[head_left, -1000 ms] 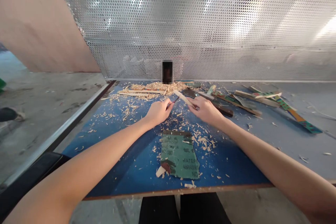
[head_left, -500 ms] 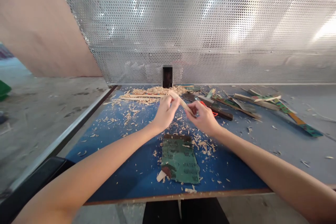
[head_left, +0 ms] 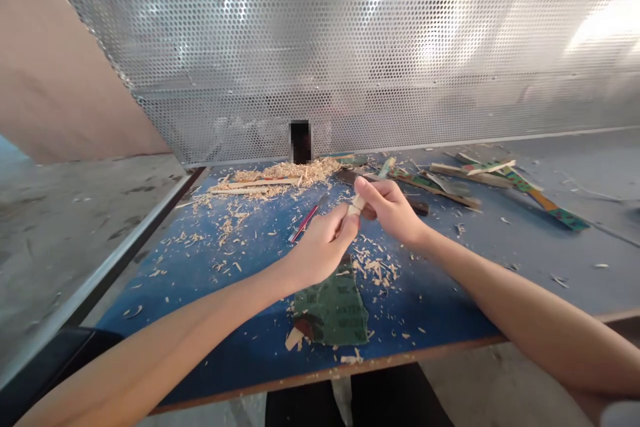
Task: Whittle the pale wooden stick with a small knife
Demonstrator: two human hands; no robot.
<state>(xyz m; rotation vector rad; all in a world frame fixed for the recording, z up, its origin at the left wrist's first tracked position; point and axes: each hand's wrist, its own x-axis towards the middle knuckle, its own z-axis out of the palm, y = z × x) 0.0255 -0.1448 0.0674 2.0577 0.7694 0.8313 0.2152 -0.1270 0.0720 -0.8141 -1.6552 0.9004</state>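
Note:
A small pale wooden piece is held between both hands above the blue tabletop. My left hand is closed round its lower end. My right hand pinches its upper part, the thumb lying along it. Under and in front of my left hand lies a torn sheet of green sandpaper, partly hidden by the hand. A thin red pen-like stick rests on the table left of the hands. Behind my right hand, a dark-handled tool is partly covered.
Wood shavings are heaped by the perforated metal screen, with thin strips beside them. Painted wood strips lie at the right. Loose chips dot the blue tabletop. A black armrest-like part is at the lower left.
The hands have come together, and the wooden piece has turned so that its upper end leans right. The red stick has come into view. The camera view has shifted and tilted.

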